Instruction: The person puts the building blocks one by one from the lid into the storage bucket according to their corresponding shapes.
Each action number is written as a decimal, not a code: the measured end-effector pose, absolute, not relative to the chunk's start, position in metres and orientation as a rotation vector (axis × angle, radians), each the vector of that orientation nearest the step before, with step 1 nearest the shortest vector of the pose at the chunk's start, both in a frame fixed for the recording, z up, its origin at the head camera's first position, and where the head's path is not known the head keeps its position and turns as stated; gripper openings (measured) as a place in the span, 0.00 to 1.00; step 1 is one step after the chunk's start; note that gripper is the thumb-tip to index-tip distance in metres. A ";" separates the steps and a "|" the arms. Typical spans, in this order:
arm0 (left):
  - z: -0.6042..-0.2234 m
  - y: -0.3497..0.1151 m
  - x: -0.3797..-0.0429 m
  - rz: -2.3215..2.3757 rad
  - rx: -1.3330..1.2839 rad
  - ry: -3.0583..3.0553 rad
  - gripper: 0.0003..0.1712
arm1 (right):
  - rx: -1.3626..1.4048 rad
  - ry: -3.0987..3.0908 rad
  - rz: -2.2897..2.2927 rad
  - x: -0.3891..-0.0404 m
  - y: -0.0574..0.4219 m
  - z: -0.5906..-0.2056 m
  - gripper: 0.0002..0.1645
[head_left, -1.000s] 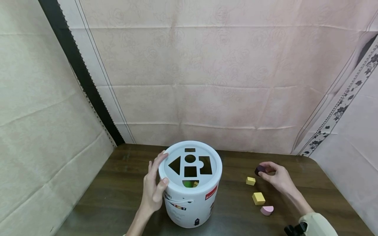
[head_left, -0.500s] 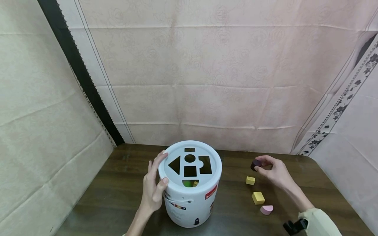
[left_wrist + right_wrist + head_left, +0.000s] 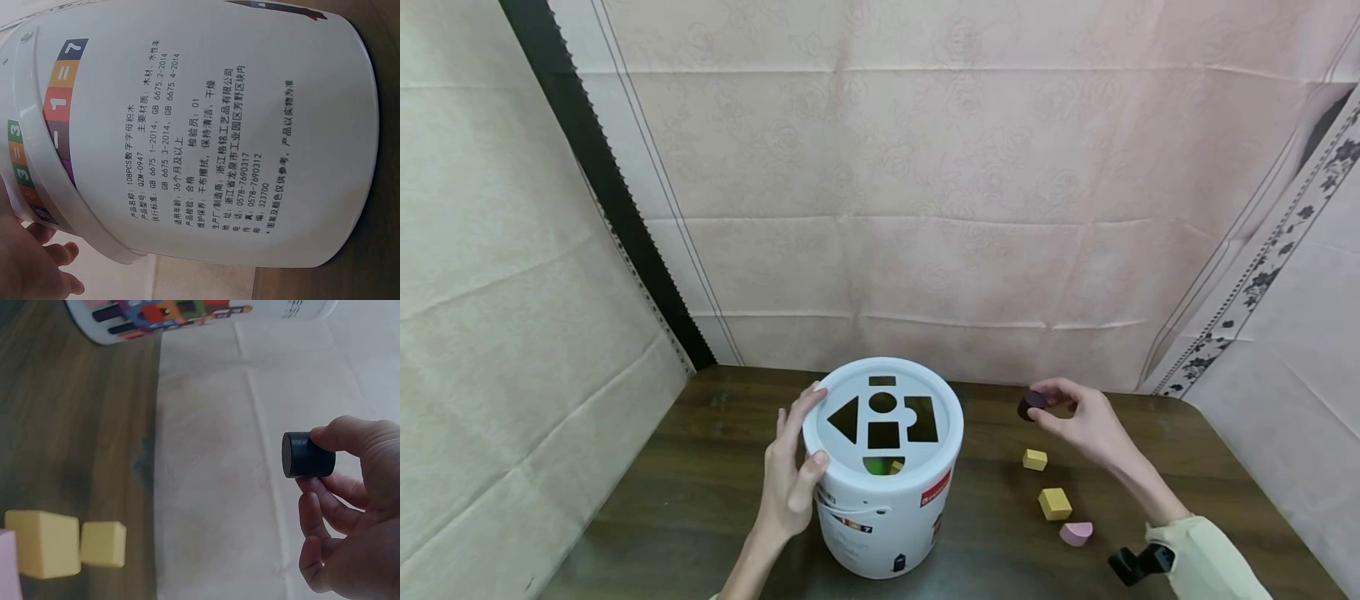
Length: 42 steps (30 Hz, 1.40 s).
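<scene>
A white toy bucket point(image 3: 880, 533) stands on the table; its lid point(image 3: 842, 462) has cut-out holes, including a circle, a triangle and a square. At the left, my left hand point(image 3: 792, 475) holds the lid's edge, thumb and fingers curved along it. Its curled fingers point(image 3: 59, 253) show beside the bucket's handle in the left wrist view. Well to the right of the bucket, my right hand point(image 3: 1086, 421) pinches a dark cylinder block point(image 3: 306, 454) between thumb and fingers, raised above the table. Through the lid's front hole, a green piece point(image 3: 877, 467) shows inside.
Two yellow blocks, a smaller one point(image 3: 1034, 460) and a larger one point(image 3: 1055, 504), lie right of the bucket. Near them is a pink half-round block point(image 3: 1077, 534). Pale cloth point(image 3: 955, 208) hangs behind the wooden table point(image 3: 715, 475) and along both sides.
My right hand has moved up and to the left with the dark cylinder block, away from the far right of the table. My left hand and the bucket stay where they were.
</scene>
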State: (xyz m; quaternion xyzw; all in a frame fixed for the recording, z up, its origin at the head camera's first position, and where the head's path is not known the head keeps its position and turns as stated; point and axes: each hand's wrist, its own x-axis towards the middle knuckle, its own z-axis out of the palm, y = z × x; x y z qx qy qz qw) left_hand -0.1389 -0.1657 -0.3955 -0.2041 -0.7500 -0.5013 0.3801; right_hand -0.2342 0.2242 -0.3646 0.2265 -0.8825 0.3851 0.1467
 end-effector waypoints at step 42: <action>-0.394 -0.164 -0.138 -1.284 -0.523 -1.899 0.38 | 1.138 -2.409 1.153 -0.219 0.100 -0.284 0.18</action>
